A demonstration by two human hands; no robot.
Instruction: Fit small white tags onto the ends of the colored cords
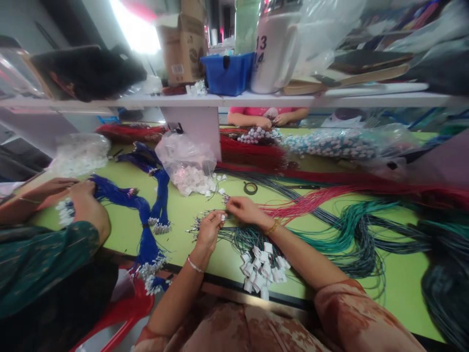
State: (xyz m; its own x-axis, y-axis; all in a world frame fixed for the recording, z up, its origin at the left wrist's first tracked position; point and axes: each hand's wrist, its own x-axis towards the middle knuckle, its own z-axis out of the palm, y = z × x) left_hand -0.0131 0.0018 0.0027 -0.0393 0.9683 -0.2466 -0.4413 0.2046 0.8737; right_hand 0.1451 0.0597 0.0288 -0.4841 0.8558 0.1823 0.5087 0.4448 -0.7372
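My left hand [208,230] pinches a small white plastic connector [223,217] between thumb and fingertips. Close beside it, my right hand [246,211] has its fingers closed near the metal-tipped ends of the red wires [282,208]; what they grip is too small to make out. Dark wires with crimped tips [196,225] fan out by my left hand. Below my right wrist lies a bunch of white connectors [262,269] fitted on dark and green wires. Green wires [330,232] stretch away to the right.
An open plastic bag of white connectors [190,171] lies ahead, with a roll of dark tape [250,187] to its right. Blue wire bundles [146,230] lie left, by a co-worker's hands [78,190]. Another person works beyond the shelf [146,103], which holds a blue bin [229,76].
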